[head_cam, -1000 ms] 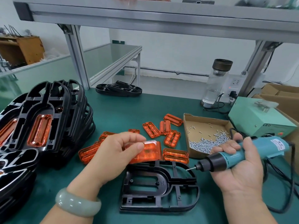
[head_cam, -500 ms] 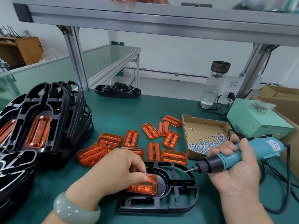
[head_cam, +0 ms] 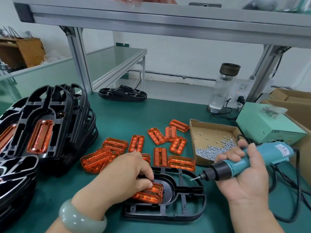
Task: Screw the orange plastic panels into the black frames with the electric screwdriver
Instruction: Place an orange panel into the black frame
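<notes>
A black frame (head_cam: 183, 211) lies flat on the green bench in front of me. An orange panel (head_cam: 151, 195) sits in its oval recess, and my left hand (head_cam: 121, 180) presses it down with curled fingers over its left part. My right hand (head_cam: 242, 175) grips the teal electric screwdriver (head_cam: 249, 161), whose bit points left and hovers just above the frame's right side. Several loose orange panels (head_cam: 139, 148) lie scattered behind the frame.
A tall stack of black frames with fitted panels (head_cam: 43, 132) fills the left. A cardboard tray of screws (head_cam: 213, 145) sits right of the panels, beside a green power box (head_cam: 267, 125). A water bottle (head_cam: 223, 86) and more frames (head_cam: 122, 95) stand at the back.
My left hand brought the orange panel down from the air into the frame's recess and now presses it there. The screwdriver stayed nearly still in my right hand.
</notes>
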The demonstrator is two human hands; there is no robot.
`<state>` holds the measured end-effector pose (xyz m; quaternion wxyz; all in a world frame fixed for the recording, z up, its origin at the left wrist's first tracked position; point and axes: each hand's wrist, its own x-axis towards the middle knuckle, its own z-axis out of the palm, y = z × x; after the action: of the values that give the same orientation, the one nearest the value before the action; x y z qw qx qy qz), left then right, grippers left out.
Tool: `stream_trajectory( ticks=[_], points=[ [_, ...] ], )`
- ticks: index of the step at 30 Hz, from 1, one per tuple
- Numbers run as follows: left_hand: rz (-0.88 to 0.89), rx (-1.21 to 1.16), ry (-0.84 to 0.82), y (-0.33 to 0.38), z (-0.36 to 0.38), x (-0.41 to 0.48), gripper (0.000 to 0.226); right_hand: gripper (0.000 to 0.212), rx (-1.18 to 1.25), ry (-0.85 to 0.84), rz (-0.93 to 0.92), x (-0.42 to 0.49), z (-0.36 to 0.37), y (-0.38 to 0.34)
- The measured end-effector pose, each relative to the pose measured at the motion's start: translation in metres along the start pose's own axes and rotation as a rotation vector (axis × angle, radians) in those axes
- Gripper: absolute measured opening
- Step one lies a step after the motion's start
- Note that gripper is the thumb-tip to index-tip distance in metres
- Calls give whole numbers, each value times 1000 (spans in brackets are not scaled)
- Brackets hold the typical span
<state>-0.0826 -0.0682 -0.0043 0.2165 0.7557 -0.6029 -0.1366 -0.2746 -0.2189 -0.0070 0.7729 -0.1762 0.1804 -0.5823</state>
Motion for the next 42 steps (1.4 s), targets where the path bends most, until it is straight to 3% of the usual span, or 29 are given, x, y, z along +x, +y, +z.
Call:
stream_trajectory(
  ticks=[23, 27, 42],
  points=[
    [36, 76, -64, -1, -11, -11, 16, 11, 4, -1, 11, 1, 1, 0],
    [48, 34, -78, 3, -6, -8, 9, 11, 3, -9, 11, 1, 0, 1],
    [-2, 246, -69, 14, -1, -9, 20, 12, 12, -1, 20, 1, 0, -1]
  ],
)
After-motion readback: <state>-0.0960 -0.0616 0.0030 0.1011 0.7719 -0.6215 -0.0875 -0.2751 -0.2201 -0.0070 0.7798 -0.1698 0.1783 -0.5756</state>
